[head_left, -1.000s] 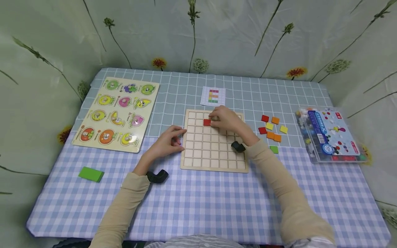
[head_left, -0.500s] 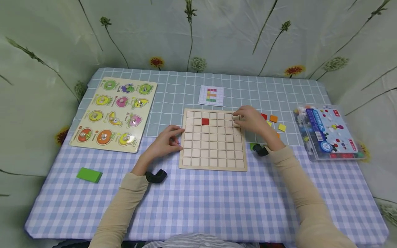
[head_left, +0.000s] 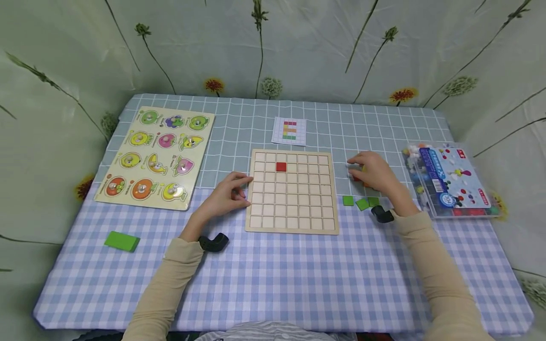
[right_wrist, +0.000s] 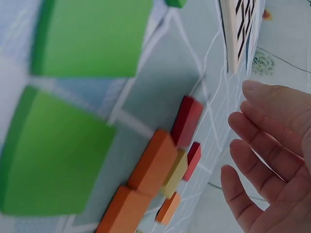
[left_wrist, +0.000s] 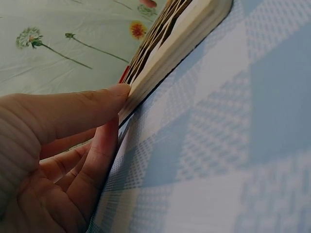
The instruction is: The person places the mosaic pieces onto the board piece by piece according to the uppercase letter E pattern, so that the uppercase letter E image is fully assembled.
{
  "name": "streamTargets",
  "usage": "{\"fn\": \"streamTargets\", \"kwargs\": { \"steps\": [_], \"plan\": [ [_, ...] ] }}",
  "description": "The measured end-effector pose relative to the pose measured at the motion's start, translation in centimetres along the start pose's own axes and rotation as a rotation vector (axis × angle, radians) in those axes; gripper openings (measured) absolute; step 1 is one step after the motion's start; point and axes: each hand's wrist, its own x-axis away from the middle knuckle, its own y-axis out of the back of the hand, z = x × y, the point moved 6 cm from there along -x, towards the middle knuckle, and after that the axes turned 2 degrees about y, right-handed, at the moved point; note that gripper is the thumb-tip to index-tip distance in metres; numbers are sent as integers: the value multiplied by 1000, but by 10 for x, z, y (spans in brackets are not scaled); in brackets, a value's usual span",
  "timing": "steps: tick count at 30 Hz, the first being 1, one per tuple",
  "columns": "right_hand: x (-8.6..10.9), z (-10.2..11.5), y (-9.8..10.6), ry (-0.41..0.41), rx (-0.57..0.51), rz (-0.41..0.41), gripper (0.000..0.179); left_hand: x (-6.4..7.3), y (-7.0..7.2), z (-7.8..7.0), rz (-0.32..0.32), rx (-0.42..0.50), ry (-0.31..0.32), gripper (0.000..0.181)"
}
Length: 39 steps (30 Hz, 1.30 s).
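Observation:
A wooden grid board (head_left: 292,198) lies on the table with one red tile (head_left: 281,166) in its second row. My left hand (head_left: 225,194) touches the board's left edge with thumb and fingertips; in the left wrist view the thumb (left_wrist: 92,109) lies against the wooden rim. To the right of the board my right hand (head_left: 375,173) hovers over loose tiles, partly covering them, with nothing between its loosely bent fingers. The right wrist view shows red tiles (right_wrist: 187,121), orange tiles (right_wrist: 153,162) and a yellow tile (right_wrist: 175,174) beside that hand. Green tiles (head_left: 348,201) lie nearer the front.
Behind the board lies a pattern card (head_left: 289,131) with coloured squares. A fruit knob puzzle (head_left: 155,158) is at the left, with a green block (head_left: 122,241) in front of it. A clear plastic box (head_left: 456,180) of coloured pieces stands at the far right.
My right hand has let go of the red tile, left it on the board and moved right to the loose tiles. The left hand stays at the board's edge.

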Motion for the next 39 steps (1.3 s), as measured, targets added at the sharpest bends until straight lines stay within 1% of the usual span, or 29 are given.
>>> {"fn": "streamTargets", "kwargs": {
  "steps": [2,6,13,18,22,25,27,32,34,39],
  "plan": [
    [2,-3,0,-7,1,-4,29,0,0,0,4,-1,9,64],
    [5,-8,0,-38,-6,3,29,0,0,1,3,-1,6,64],
    [9,-12,-3,-95,-22,57,30,1,2,1,3,4,-6,63],
    [10,-12,-7,-69,-2,100,31,3,4,1,-5,6,11,63],
    [15,-16,-9,-70,14,119,30,3,3,-1,-6,1,2,63],
    [17,-18,-10,-77,25,101,27,2,1,-1,4,1,0,63],
    [18,-18,-11,-70,30,87,25,2,0,0,8,2,10,64],
    [13,-11,-10,-60,5,61,27,2,2,0,5,-6,15,63],
    [11,-6,-8,-40,0,35,26,1,2,0,7,-2,14,63],
    [4,11,-4,65,33,-21,23,1,1,1,13,9,29,63]
  ]
}}
